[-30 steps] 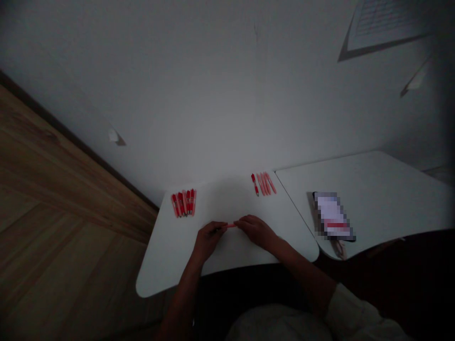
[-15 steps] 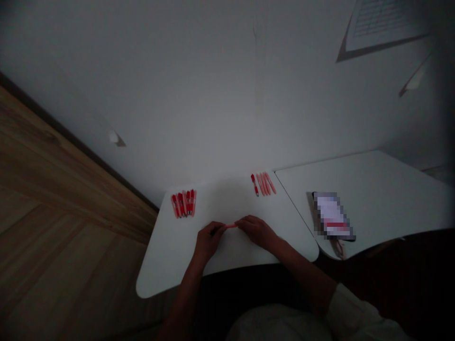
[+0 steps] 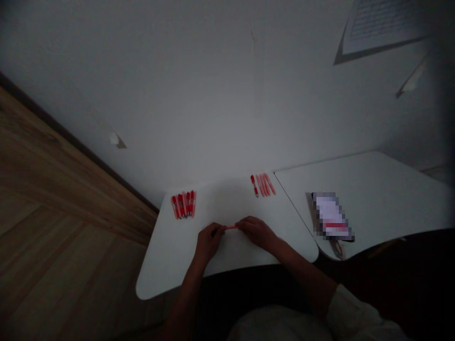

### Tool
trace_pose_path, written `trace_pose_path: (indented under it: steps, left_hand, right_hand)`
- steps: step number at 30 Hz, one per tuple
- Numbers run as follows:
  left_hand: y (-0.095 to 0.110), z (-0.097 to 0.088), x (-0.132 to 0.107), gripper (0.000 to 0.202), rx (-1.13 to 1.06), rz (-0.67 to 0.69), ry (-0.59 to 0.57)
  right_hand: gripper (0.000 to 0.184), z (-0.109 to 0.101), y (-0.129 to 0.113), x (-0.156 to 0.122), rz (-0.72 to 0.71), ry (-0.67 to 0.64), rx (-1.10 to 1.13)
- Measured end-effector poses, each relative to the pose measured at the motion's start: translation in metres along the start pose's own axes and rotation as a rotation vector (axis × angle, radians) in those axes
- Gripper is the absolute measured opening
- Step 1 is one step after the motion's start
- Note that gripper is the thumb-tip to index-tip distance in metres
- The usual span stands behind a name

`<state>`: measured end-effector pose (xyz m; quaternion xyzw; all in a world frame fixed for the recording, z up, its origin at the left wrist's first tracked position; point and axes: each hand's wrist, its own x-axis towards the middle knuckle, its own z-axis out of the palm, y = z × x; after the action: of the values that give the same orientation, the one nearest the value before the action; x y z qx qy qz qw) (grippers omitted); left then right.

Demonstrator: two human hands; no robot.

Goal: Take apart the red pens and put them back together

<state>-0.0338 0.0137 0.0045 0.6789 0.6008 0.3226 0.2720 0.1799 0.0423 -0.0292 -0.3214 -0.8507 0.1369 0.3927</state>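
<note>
A red pen (image 3: 231, 227) is held level just above the white table (image 3: 167, 255), one end in each hand. My left hand (image 3: 208, 240) pinches its left end with curled fingers. My right hand (image 3: 256, 232) grips the right end, fingers closed over it. A row of several red pens (image 3: 184, 203) lies at the table's far left. A smaller group of pinkish-red pens (image 3: 263, 184) lies at the far right of the same table.
A second white table (image 3: 377, 184) abuts on the right and carries a dark phone-like object with a bright screen (image 3: 331, 216). A pale wall rises behind both tables. Wooden floor lies to the left. The scene is dim.
Both hands have stayed on the pen in the same spot; only the view has shifted slightly.
</note>
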Motion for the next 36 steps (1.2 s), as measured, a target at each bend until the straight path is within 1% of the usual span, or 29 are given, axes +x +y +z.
trace_pose_path:
  steps: [5,10,16,20,24,26,29,31,36]
  left_hand:
    - [0.0014,0.0012,-0.0011,0.028,-0.083,0.005,0.018]
    - [0.0045,0.0011,-0.0004,0.028,-0.037,0.004,0.065]
    - [-0.0005,0.0009,0.0015,0.03,0.009,0.01,0.025]
    - [-0.0006,0.0012,0.0011,0.026,-0.029,0.029,0.015]
    - [0.0027,0.0012,0.0009,0.025,-0.06,0.012,0.039]
    - [0.0029,0.0013,0.0015,0.028,-0.024,0.002,0.05]
    - [0.0005,0.0015,0.0026,0.031,0.067,0.016,0.019]
    - [-0.0017,0.0017,0.0029,0.032,0.089,0.036,0.006]
    - [-0.0031,0.0019,0.0011,0.025,0.001,0.041,0.009]
  right_hand:
    - [0.02,0.0001,0.0002,0.0004,0.0,0.007,-0.001]
    - [0.02,0.0007,-0.0006,0.0004,0.007,0.001,-0.002]
    - [0.019,0.0026,0.0005,0.0001,0.017,-0.023,-0.059]
    - [0.018,0.0025,0.0015,0.0008,0.019,-0.029,-0.067]
    - [0.018,0.0028,0.0025,0.0007,0.014,-0.016,-0.064]
    - [0.018,0.003,0.0026,0.0006,0.013,-0.014,-0.052]
    - [0.016,0.003,0.0021,0.0006,0.022,-0.016,-0.041]
    - [0.016,0.0029,0.0017,0.0006,0.027,-0.016,-0.039]
    - [0.016,0.0034,0.0014,0.0003,0.043,-0.017,-0.027]
